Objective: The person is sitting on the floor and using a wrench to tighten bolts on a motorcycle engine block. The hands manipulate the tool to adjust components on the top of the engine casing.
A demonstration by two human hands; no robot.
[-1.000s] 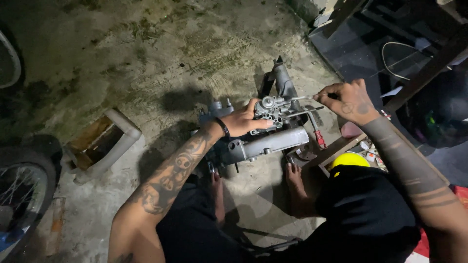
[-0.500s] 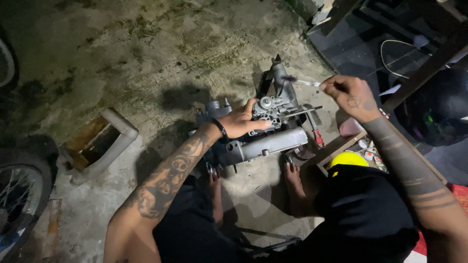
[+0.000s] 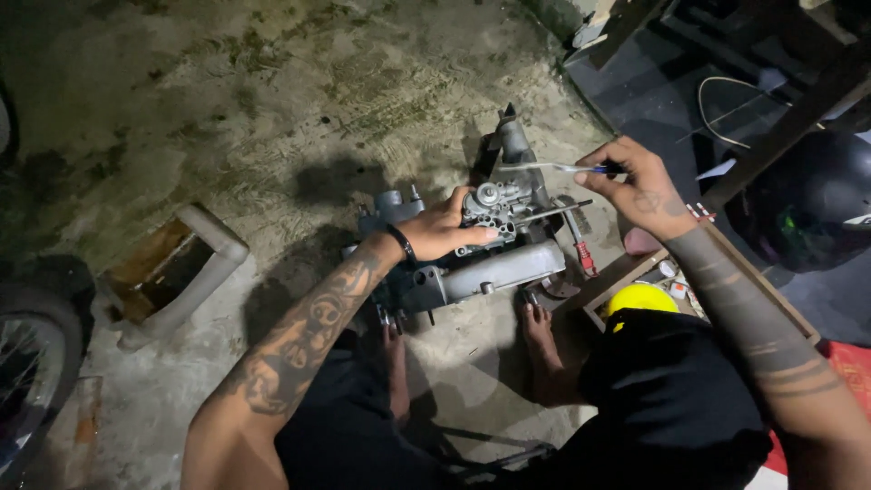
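A grey cast-metal engine assembly [image 3: 472, 263] is seen resting on the rough concrete floor [image 3: 272, 109], between the bare feet of the seated person. Its upper part is a small, bright, many-lobed casting [image 3: 494, 204] with round bosses and bolt holes; below it lies a smooth, rounded side cover [image 3: 504, 268], duller grey. The left hand [image 3: 445, 227] is laid against the bright casting, fingers curled round its near edge, so that the part is steadied. The right hand [image 3: 640, 186] is closed in a pinch on a thin metal tool with a blue grip [image 3: 562, 168], held level above the assembly with its tip toward the casting and not touching it. The step in hand is judged to be fine work on the casting with the thin tool: picking or probing at a fitting. The next move is judged to call for the tip to be lowered accurately into a small recess while the casting is kept from shifting. A slim steel rod [image 3: 553, 211] is noted projecting from the assembly to the right. A red-handled tool [image 3: 585, 256] lies just beside it on the floor. A round yellow object [image 3: 640, 298] is seen at the person's knee, in a wooden tray [image 3: 617, 277]. A dark glossy helmet [image 3: 812, 204] is well apart at the right, a white-rimmed box [image 3: 213, 263] and a spoked wheel [image 3: 32, 363] at the left.
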